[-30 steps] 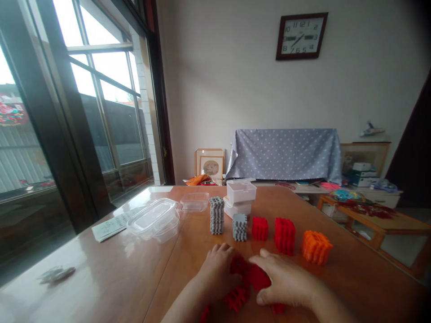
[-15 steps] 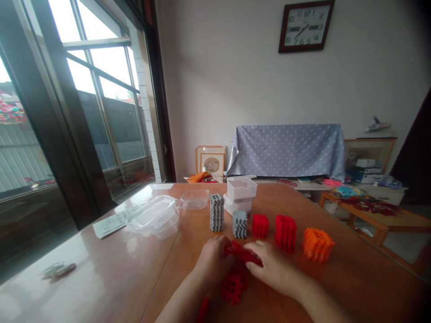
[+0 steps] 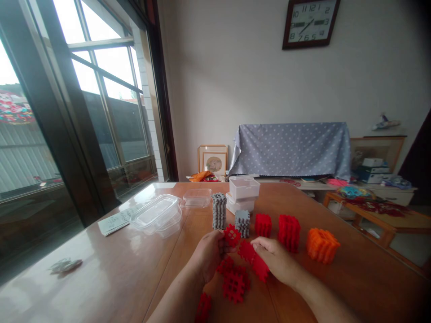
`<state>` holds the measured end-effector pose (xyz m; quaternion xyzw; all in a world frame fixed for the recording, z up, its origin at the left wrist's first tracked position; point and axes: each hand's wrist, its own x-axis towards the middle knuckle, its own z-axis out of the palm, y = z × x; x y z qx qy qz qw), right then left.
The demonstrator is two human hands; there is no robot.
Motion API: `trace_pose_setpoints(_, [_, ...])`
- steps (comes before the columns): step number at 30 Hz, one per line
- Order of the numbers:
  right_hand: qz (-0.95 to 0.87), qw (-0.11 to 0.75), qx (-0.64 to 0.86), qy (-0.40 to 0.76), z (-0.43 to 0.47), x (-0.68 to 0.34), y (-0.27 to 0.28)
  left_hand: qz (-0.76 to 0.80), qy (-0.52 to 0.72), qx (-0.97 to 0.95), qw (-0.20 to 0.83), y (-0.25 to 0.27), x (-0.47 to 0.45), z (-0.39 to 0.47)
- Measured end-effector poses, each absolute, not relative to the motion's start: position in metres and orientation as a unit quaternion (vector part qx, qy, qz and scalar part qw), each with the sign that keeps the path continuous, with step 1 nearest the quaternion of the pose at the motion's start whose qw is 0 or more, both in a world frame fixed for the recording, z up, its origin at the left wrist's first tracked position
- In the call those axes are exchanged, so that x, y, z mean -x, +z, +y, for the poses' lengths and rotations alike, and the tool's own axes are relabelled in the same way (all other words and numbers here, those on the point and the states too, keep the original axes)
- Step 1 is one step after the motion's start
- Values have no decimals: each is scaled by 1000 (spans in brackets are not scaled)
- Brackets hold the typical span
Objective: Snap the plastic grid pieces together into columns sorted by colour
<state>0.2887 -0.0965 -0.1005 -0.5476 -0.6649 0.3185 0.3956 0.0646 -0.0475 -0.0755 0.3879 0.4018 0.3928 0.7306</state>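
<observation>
Between finger and thumb, my left hand (image 3: 209,252) grips a red window-patterned building tile (image 3: 232,235). Just to its right, my right hand (image 3: 274,256) is closed on red notched building tiles (image 3: 256,260); how many is unclear. Below both hands, a small pile of red grid tiles (image 3: 234,286) lies on the wooden table, and another red tile (image 3: 204,307) is partly covered by my left forearm. Beyond the hands stand a tall grey tile stack (image 3: 218,211), a shorter grey stack (image 3: 242,223), two red stacks (image 3: 263,225) and an orange stack (image 3: 322,246).
Two lidded clear boxes (image 3: 244,188) are piled behind the grey stacks. Clear plastic trays (image 3: 156,214) and a written paper pad (image 3: 114,223) lie at the left. A small plastic-looking packet (image 3: 65,265) rests on the near left of the table (image 3: 134,264).
My hands have moved apart; the red pieces they held close together now show as separate tiles, one in the left hand and others in the right. The view has shifted slightly.
</observation>
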Motion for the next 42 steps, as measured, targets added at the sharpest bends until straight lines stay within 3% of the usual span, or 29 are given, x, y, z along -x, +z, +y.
trace_pose_setpoints(8, [-652, 396, 552, 338, -89, -295, -116, 404, 426, -506, 632, -79, -67, -52])
trace_pose_setpoints(25, [-612, 424, 539, 395, -89, -293, -113, 443, 425, -556, 561, -87, -67, -45])
trace_pose_setpoints(30, [-636, 387, 553, 375, -90, -298, -113, 474, 429, -593, 490, -96, -66, -38])
trace_pose_setpoints(39, [-647, 381, 584, 309, -89, -304, -111, 527, 330, -732, 279, -101, -58, -37])
trace_pose_setpoints(42, [-681, 365, 590, 233, -93, -297, -108, 535, 313, -755, 213, -97, -55, -41])
